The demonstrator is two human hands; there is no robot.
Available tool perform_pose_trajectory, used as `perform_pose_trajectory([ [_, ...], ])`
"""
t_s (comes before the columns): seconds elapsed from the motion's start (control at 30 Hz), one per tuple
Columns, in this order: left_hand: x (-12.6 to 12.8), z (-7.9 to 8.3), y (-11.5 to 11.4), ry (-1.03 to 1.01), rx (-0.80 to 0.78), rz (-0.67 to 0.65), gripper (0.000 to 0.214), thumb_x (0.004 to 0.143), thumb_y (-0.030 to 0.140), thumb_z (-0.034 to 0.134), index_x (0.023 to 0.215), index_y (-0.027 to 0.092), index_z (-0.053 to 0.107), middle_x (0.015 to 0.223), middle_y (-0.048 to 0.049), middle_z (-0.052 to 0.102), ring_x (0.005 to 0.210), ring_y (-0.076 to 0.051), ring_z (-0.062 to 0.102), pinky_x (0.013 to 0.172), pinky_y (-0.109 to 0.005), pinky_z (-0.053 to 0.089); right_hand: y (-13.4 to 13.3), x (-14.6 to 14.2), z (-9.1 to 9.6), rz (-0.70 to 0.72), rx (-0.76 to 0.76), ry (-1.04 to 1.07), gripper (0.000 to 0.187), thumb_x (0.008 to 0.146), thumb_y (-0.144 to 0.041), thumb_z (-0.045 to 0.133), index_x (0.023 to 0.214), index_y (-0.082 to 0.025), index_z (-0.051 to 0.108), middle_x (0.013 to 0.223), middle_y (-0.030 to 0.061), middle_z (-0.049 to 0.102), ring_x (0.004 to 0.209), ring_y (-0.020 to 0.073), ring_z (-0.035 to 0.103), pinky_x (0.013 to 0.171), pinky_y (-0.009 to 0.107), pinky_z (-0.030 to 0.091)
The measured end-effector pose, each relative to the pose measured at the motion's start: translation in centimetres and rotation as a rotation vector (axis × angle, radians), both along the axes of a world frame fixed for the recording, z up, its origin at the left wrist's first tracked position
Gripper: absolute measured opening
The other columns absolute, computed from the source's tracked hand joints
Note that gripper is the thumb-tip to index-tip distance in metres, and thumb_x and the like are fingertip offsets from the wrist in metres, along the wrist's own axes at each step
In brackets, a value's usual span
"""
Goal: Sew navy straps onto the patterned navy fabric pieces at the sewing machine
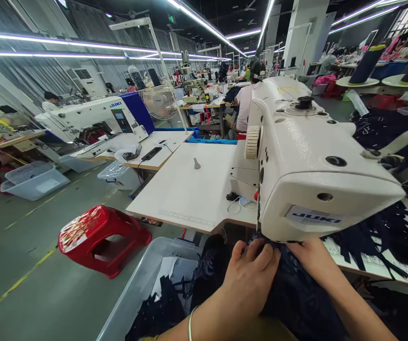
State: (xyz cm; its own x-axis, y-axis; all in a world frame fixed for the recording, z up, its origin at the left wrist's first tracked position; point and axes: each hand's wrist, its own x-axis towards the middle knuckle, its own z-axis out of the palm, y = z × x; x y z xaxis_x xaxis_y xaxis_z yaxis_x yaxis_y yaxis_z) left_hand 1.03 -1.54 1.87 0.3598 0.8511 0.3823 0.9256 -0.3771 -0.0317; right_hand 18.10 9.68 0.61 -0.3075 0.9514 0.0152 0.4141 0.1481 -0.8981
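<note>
A white JUKI sewing machine [317, 189] fills the right middle, its head above my hands. Dark navy fabric [296, 293] hangs from below the head toward my lap. My left hand [252, 272], with a bangle at its wrist, is closed on this fabric, fingers bent at the left of the machine head. On the fabric's right side lies my right hand [308, 258]; its fingertips are hidden under the head, so its grip cannot be made out. The needle area is also hidden.
A white worktable [182, 184] with a small grey metal piece [197, 164] extends left. Below are a clear plastic bin [129, 293] holding dark fabric and a red stool [101, 237]. Navy pieces [377, 232] lie at right. A seated person [243, 104] is ahead.
</note>
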Motion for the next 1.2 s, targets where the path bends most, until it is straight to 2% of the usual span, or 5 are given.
perform_pose_trajectory([
  [0.1, 0.5, 0.3, 0.0, 0.034, -0.012, 0.031, 0.039, 0.094, 0.019, 0.043, 0.132, 0.018, 0.05, 0.123, -0.0045, 0.059, 0.118, -0.021, 0.047, 0.096, -0.038, 0.03, 0.5, -0.1, -0.1, 0.003, 0.084, -0.056, 0.037, 0.072, -0.04, 0.055, 0.094, -0.018, 0.075, 0.104, 0.011, 0.075, 0.112, 0.0371, 0.061, 0.09, 0.045, 0.05],
  [0.3, 1.1, 0.6, 0.1, 0.04, -0.015, 0.059, 0.038, 0.095, 0.016, 0.039, 0.131, 0.017, 0.052, 0.121, -0.003, 0.058, 0.114, -0.022, 0.047, 0.095, -0.037, 0.03, 0.9, -0.1, -0.6, 0.019, 0.176, -0.052, 0.036, 0.075, -0.043, 0.055, 0.097, -0.021, 0.074, 0.114, 0.0093, 0.072, 0.122, 0.0345, 0.056, 0.104, 0.046, 0.042],
  [0.53, 1.2, 0.3, 0.2, 0.065, 0.011, 0.075, 0.038, 0.097, 0.018, 0.039, 0.133, 0.017, 0.051, 0.124, -0.0026, 0.057, 0.116, -0.022, 0.045, 0.096, -0.036, 0.03, 1.1, 0.1, -0.9, 0.039, 0.218, -0.07, 0.035, 0.079, -0.046, 0.055, 0.093, -0.021, 0.075, 0.108, 0.0097, 0.074, 0.12, 0.0329, 0.058, 0.104, 0.045, 0.043],
  [1.0, 1.5, 0.0, 0.0, 0.102, 0.093, 0.107, 0.037, 0.1, 0.02, 0.034, 0.13, 0.019, 0.055, 0.127, -0.0032, 0.054, 0.115, -0.021, 0.046, 0.097, -0.036, 0.03, 1.0, 0.4, -1.1, 0.1, 0.291, -0.107, 0.041, 0.085, -0.043, 0.051, 0.116, -0.022, 0.069, 0.123, 0.0085, 0.068, 0.12, 0.0297, 0.058, 0.1, 0.042, 0.048],
  [1.2, 1.5, -0.2, 0.0, 0.084, 0.091, 0.135, 0.036, 0.1, 0.02, 0.035, 0.13, 0.017, 0.055, 0.124, -0.0021, 0.055, 0.114, -0.022, 0.046, 0.098, -0.037, 0.029, 1.1, 0.4, -1.7, 0.087, 0.362, -0.19, 0.037, 0.084, -0.043, 0.048, 0.102, -0.022, 0.073, 0.111, 0.0101, 0.073, 0.122, 0.0332, 0.056, 0.106, 0.047, 0.04],
])
